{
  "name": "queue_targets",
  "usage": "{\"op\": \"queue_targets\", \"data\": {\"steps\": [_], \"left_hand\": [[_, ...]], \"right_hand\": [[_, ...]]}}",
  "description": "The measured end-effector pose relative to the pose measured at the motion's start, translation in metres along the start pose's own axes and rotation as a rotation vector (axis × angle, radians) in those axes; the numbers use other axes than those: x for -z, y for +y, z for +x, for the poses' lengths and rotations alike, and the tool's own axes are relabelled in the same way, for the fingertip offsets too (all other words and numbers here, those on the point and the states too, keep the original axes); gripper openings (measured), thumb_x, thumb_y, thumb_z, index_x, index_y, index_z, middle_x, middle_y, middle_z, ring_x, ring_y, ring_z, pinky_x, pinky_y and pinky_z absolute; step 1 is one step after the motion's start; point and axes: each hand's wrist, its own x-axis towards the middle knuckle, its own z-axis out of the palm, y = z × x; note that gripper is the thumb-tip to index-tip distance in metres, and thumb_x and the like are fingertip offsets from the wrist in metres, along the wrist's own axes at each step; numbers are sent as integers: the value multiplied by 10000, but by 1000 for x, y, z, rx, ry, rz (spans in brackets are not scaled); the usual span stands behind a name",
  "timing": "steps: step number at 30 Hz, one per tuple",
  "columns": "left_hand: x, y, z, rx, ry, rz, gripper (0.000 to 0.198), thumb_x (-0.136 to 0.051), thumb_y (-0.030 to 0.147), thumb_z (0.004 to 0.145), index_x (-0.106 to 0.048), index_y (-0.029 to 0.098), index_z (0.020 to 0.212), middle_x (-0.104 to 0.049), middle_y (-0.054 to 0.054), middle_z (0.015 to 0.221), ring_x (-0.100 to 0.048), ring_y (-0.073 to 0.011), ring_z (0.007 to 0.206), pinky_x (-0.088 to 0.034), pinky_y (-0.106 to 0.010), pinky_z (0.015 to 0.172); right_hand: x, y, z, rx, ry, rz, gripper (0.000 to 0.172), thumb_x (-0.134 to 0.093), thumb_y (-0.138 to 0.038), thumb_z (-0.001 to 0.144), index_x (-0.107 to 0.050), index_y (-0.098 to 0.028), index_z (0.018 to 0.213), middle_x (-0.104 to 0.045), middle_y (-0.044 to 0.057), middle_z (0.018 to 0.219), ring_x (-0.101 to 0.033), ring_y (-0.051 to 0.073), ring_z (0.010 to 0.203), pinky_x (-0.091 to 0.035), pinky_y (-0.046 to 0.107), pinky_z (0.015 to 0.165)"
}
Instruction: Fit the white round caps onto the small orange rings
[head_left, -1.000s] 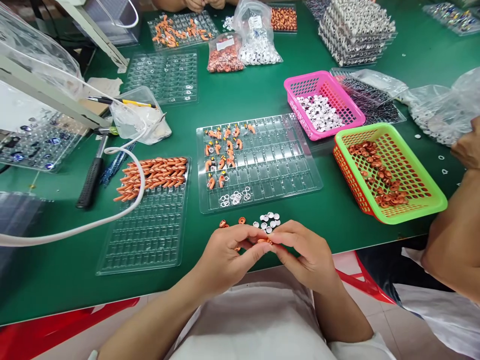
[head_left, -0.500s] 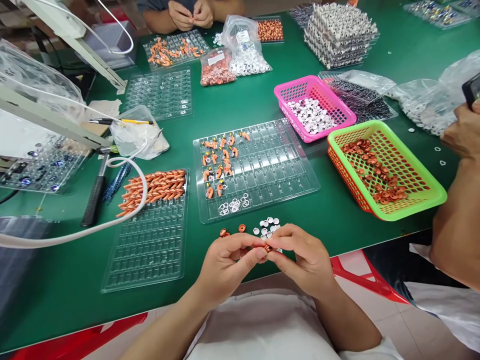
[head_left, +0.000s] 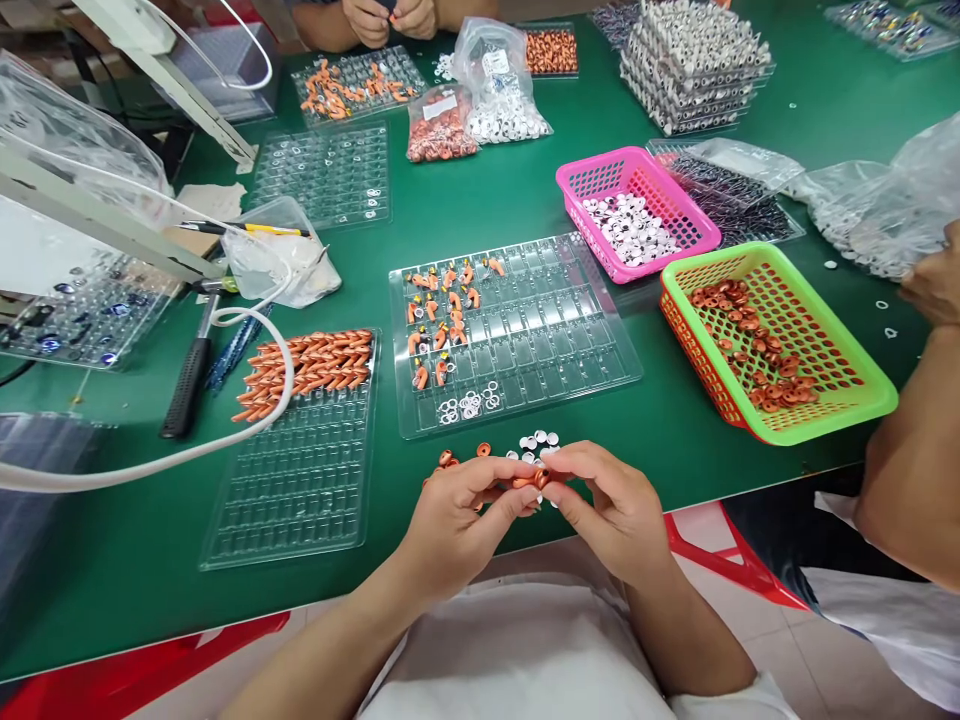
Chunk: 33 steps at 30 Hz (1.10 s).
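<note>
Thumb and fingers of my left hand pinch a small copper-coloured part near the table's front edge. My right hand closes its thumb and forefinger on the same part from the other side. Its round end shows between the fingertips; the rest is covered. Just beyond my hands lie white round caps and a few loose copper-coloured round pieces. Farther out is a clear compartment tray with orange curved parts and white rings.
Left are a tray of copper-coloured pieces, a hammer and a white cable. Right stand a green basket of copper-coloured discs and a pink basket of white caps. Co-workers' hands show at the far side and right.
The copper-coloured part shows more between my fingertips, its round end turned into view. My fingers have shifted slightly around it. The co-worker's hand at right has moved, and its dark object is out of sight.
</note>
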Motion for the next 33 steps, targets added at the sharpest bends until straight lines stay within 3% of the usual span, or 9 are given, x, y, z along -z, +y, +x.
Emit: {"op": "queue_targets", "data": {"steps": [8, 17, 23, 33], "left_hand": [[-1, 5, 4, -6, 62, 98, 50, -717, 206, 810, -762, 185, 810, -779, -34, 748, -736, -167, 680, -607, -234, 671], [-10, 12, 8, 210, 7, -329, 82, -750, 203, 784, -693, 146, 773, -739, -17, 714, -697, -130, 620, -610, -228, 616], [-10, 12, 11, 297, -58, -487, 183, -784, 243, 773, -644, 126, 772, -701, -2, 678, -678, -113, 612, -586, -211, 589], [-3, 3, 15, 408, -196, -639, 279, -808, 336, 749, -641, 113, 753, -679, -20, 655, -648, -111, 570, -550, -203, 529]], "right_hand": [[5, 2, 2, -74, -28, 161, 290, -664, -165, 885, -700, -321, 1126, -719, 29, 944, -682, 172, 842, -573, 287, 702], [6, 6, 2, -220, -44, 421, 201, -697, -208, 872, -740, -299, 1047, -709, 26, 936, -669, 158, 811, -575, 286, 706], [4, 7, 2, -294, -25, 543, 170, -726, -207, 849, -751, -286, 997, -710, 14, 894, -670, 143, 764, -575, 258, 660], [4, 11, -1, -160, -111, 488, 302, -680, -172, 881, -702, -316, 1145, -651, 40, 960, -645, 168, 837, -566, 319, 711]]}}
